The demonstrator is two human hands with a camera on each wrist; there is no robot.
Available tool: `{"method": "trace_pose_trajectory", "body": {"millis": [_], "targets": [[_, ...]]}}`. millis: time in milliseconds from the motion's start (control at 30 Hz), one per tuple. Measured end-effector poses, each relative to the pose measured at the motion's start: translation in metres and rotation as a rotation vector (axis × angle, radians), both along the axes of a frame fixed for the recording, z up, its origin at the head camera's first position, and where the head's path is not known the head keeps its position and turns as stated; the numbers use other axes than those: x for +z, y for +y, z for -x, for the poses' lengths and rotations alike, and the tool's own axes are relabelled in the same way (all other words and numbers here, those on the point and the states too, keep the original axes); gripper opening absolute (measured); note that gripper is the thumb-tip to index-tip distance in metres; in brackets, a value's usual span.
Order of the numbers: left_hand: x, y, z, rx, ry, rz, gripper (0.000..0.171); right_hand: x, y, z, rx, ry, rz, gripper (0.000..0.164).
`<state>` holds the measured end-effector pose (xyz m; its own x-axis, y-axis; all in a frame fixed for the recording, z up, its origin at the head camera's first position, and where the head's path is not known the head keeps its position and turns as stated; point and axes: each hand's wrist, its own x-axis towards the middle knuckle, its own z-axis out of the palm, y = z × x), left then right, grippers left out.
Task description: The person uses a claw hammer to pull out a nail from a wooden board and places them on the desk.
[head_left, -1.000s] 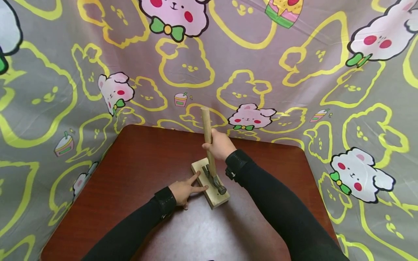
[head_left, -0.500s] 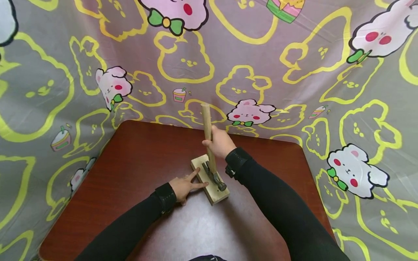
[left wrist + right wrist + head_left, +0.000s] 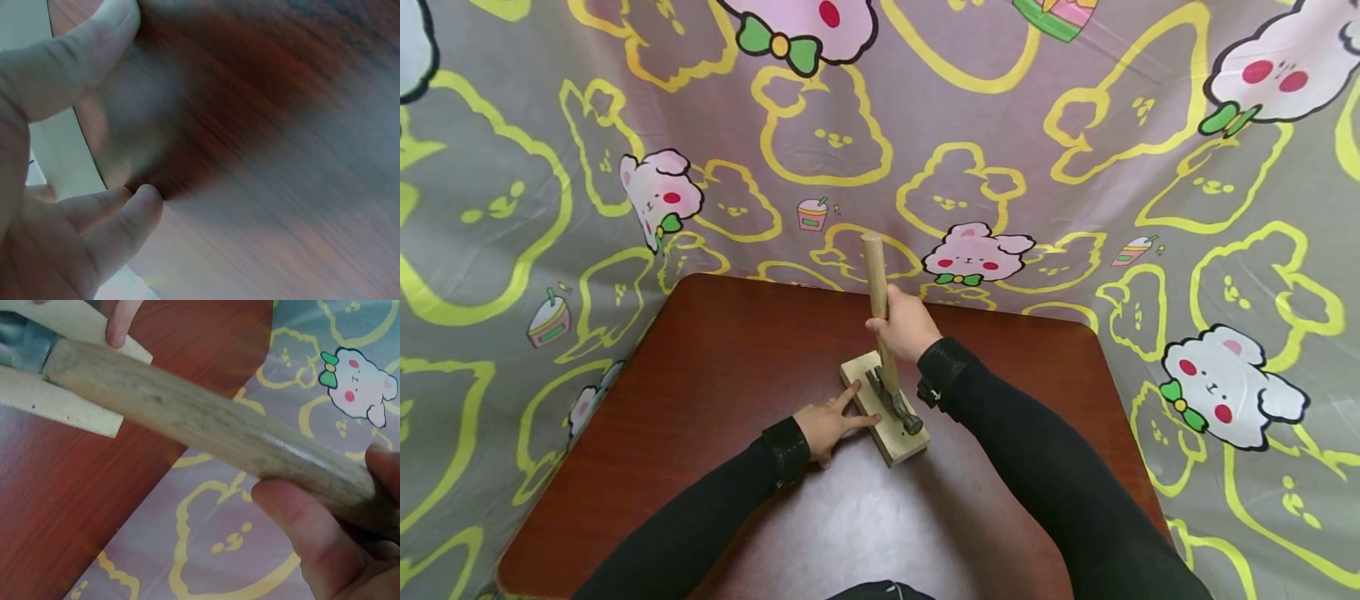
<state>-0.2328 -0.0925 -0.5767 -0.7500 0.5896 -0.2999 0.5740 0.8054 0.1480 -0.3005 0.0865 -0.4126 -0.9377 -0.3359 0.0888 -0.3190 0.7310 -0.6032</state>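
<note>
In the head view my right hand grips the wooden handle of a claw hammer, which stands up steeply. The hammer's metal head is down at the top of a pale wooden block, its claw toward the far end and its round face toward the near end. My left hand touches the block's left side, two spread fingers on its top. The left wrist view shows that hand's thumb and other fingers beside the block's edge. In the right wrist view the handle slants across.
The block lies on a reddish-brown table with rounded corners. A grey cloth printed with yellow outlines and white cartoon animals hangs round the back and both sides. A small dark hole shows on the block's near part.
The head view has tilted slightly, so the scene sits a little higher in it. Both hands, the hammer and the block keep nearly the same places.
</note>
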Motion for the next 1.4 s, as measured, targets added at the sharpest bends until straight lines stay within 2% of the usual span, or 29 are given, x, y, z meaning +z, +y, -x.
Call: {"method": "trace_pose_trajectory", "body": {"millis": [200, 467, 733, 933, 1067, 1167, 1300, 1400], "targets": [[-0.005, 0.000, 0.002, -0.004, 0.032, 0.006, 0.130, -0.002, 0.001, -0.003, -0.025, 0.030, 0.015, 0.036], [-0.008, -0.001, 0.001, -0.007, 0.019, -0.017, 0.129, -0.004, 0.002, -0.007, -0.019, 0.036, 0.042, 0.035], [-0.005, 0.000, 0.004, -0.012, 0.031, 0.001, 0.128, -0.005, 0.001, -0.006, -0.010, 0.064, 0.035, 0.034], [-0.004, 0.003, -0.003, 0.005, 0.024, 0.018, 0.126, -0.009, 0.001, -0.006, -0.025, 0.029, 0.043, 0.037], [-0.004, 0.004, -0.009, -0.068, 0.140, 0.095, 0.121, -0.011, -0.001, -0.007, -0.003, -0.003, 0.039, 0.037], [-0.007, 0.003, -0.006, -0.146, 0.231, 0.134, 0.122, -0.011, -0.003, -0.007, 0.014, -0.001, 0.039, 0.037], [-0.006, 0.003, 0.003, -0.176, 0.225, 0.109, 0.120, -0.008, -0.003, -0.003, 0.023, 0.012, 0.028, 0.039], [0.001, 0.006, 0.006, -0.178, 0.210, 0.130, 0.120, -0.005, -0.002, -0.001, 0.033, 0.016, 0.027, 0.041]]}}
